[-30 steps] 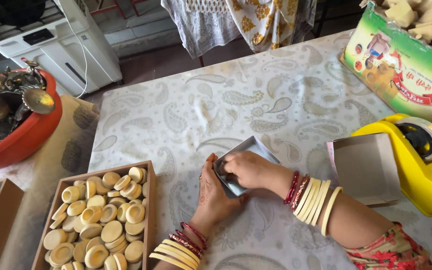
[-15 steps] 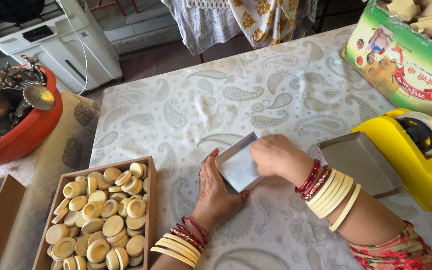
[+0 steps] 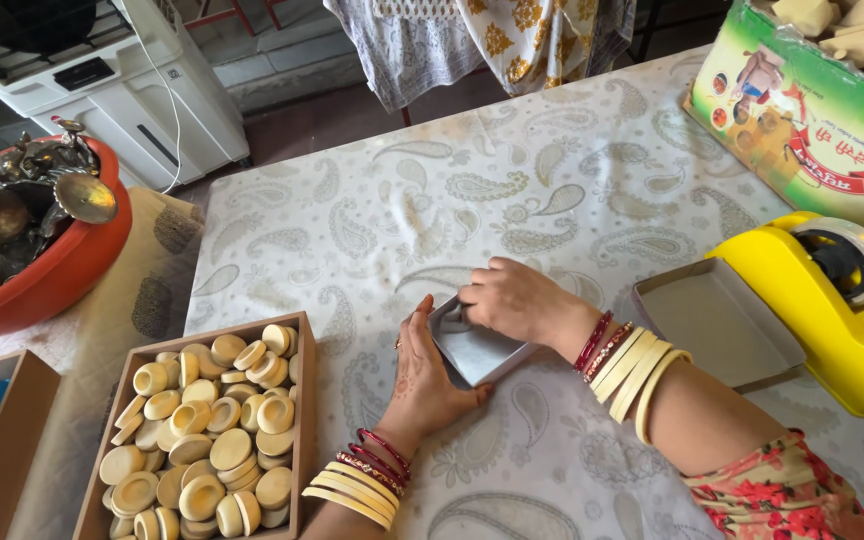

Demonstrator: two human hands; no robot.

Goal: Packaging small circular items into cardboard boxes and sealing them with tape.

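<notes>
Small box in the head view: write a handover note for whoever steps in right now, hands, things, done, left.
Left hand braces the small box from its side. Right hand rests on the box's far corner, fingers pressing inside it. The box sits open on the tablecloth and looks empty. Wooden tray of discs lies left of it; flat lid and yellow tape dispenser to the right. Nothing packed, lid off, no tape applied.

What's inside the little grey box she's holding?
The box shows only a bare grey floor; the right hand covers its far corner, so anything there is hidden.
</notes>
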